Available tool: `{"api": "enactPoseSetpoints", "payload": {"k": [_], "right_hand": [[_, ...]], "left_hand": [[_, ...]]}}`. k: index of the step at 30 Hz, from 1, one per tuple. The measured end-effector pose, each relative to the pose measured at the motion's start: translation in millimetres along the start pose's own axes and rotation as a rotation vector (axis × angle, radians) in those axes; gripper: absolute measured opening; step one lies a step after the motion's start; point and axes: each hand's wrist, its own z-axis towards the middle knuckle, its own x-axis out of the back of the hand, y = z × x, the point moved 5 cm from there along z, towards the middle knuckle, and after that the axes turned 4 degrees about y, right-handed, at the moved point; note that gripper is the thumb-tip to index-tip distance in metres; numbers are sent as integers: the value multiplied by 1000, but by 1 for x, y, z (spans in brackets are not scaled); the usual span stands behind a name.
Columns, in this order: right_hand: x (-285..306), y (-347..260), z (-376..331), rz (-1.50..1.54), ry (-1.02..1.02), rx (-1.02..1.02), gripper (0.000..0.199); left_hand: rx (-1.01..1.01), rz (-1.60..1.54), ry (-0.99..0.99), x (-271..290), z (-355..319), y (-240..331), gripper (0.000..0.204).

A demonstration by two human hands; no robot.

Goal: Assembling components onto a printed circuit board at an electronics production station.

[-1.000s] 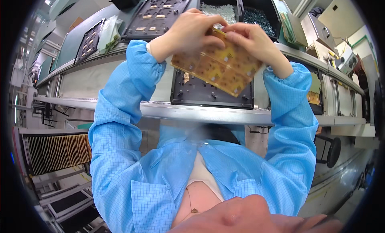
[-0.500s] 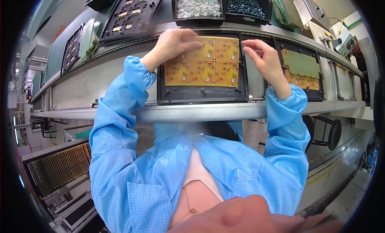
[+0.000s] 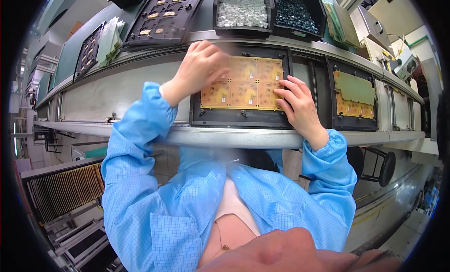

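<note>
Lowered since 1 s ago: 1 yellow PCB [image 3: 255, 84], now laid flat in black fixture [image 3: 225, 119]. Behind, 2 bins [image 3: 242, 31] are filled w/ small parts; 2nd fixture [image 3: 347, 123] is seen at R. PCB's upper L corner is hidden by L hand [image 3: 199, 66], blurred, fingers curled, grip can't be told. R hand [image 3: 300, 104], fingers half spread, nothing gripped, is set at PCB's R edge.

The left hand [image 3: 199, 68] is blurred and hides the upper left corner of the yellow board [image 3: 241, 90], whose white labels [image 3: 251, 102] are too small for reading; the view's upper edge cuts the far black tray [image 3: 179, 24]
</note>
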Motion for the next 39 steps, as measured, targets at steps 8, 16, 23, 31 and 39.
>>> {"api": "enactPoseSetpoints", "payload": {"k": [8,16,23,31,39], "right_hand": [[-7,-35,8,-160,6,37,27],[-24,-73,18,-267,-7,12,31],[-33,-92,29,-388,-73,62,34],[-40,-94,29,-391,-42,33,34],[-52,-126,49,-291,-88,121,44]], "left_hand": [[-3,122,-6,23,-77,23,29],[19,61,-58,58,-97,21,32],[28,129,-66,65,-111,5,36],[144,224,82,83,-80,-65,13],[239,262,48,64,-74,-66,11]]}}
